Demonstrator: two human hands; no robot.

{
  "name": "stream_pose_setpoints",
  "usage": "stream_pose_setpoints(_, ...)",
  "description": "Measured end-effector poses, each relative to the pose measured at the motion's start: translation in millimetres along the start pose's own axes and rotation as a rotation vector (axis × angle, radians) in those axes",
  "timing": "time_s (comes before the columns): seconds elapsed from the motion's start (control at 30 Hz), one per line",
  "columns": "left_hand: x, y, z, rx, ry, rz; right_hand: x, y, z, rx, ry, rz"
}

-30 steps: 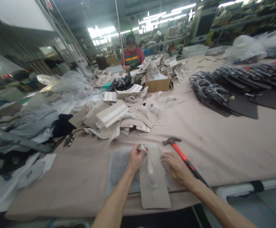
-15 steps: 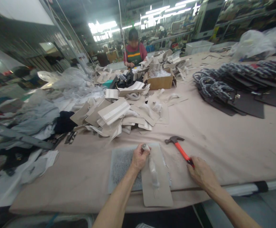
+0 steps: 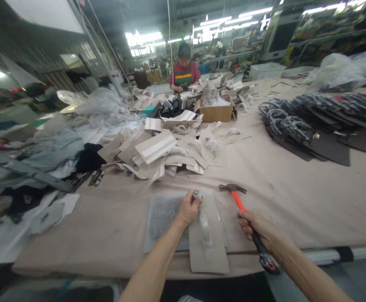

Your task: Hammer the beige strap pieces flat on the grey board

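Note:
My left hand (image 3: 189, 208) is closed round a short, pale cylinder with a round metal top (image 3: 197, 194), standing upright at the far end of a beige panel (image 3: 210, 261). A handle wrapped in clear plastic (image 3: 205, 233) runs along the panel. The panel rests partly on a worn grey board (image 3: 162, 226) and overhangs it at the front. To the right, my right hand (image 3: 257, 228) grips a claw hammer (image 3: 238, 199) by its red and black handle. The hammer's head points away from me, apart from the panel.
Ahead lies a heap of beige panels with handles (image 3: 156, 147). Behind it stands a cardboard box (image 3: 216, 113), with a co-worker (image 3: 184, 75) beyond. Dark panels with plastic-wrapped handles (image 3: 321, 138) are stacked at right. Plastic and cloth (image 3: 53, 147) crowd the left.
My right hand has moved from the hammer's handle end to farther up the handle and now wraps round it. The handle's butt shows behind the hand. My left hand keeps its hold.

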State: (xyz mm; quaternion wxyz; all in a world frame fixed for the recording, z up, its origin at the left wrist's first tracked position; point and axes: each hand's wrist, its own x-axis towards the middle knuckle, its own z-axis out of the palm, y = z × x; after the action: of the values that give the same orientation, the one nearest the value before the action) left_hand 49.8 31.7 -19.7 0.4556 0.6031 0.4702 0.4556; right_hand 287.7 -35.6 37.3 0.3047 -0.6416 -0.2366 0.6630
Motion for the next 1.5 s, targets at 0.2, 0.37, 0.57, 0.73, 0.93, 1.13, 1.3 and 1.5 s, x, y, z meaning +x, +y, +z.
stream_pose_setpoints(0.2, 0.6, 3.1, 0.5, 0.041, -0.008, -0.009, -47.6, -46.6, 15.2, -0.438, 0.173, -0.551)
stream_pose_setpoints(0.37, -3.0, 10.0, -1.8, 0.140, -0.051, 0.066, -69.5, -53.6, 23.2, -1.037, 0.320, -0.838)
stream_pose_setpoints(0.57, -6.3, 4.2, 0.2, 0.194, -0.051, 0.087, -66.1, -50.6, 19.5, -1.408, 0.281, -0.753)
stream_pose_setpoints(0.73, -6.1, 3.5, -0.2, 0.210, -0.055, 0.115, -96.5, -81.4, 24.7, -1.022, 0.568, -1.061)
stream_pose_setpoints(0.93, -6.7, 8.0, 0.2, 0.191, -0.064, 0.105, -65.3, -32.0, 20.9, -1.269, 0.348, -0.854)
stream_pose_setpoints(1.13, -8.9, 10.9, 1.7, 0.179, -0.059, 0.108, -39.2, -13.5, -4.6, -1.488, 0.312, -0.621)
stream_pose_setpoints(1.3, -6.5, 6.3, 1.8, 0.166, -0.039, 0.126, -2.9, 10.8, -28.3, -1.470, 0.397, -0.541)
stream_pose_setpoints(1.5, -3.4, 4.4, 6.0, 0.058, -0.018, 0.104, 7.2, 32.2, 19.8, -1.434, 0.384, -1.203)
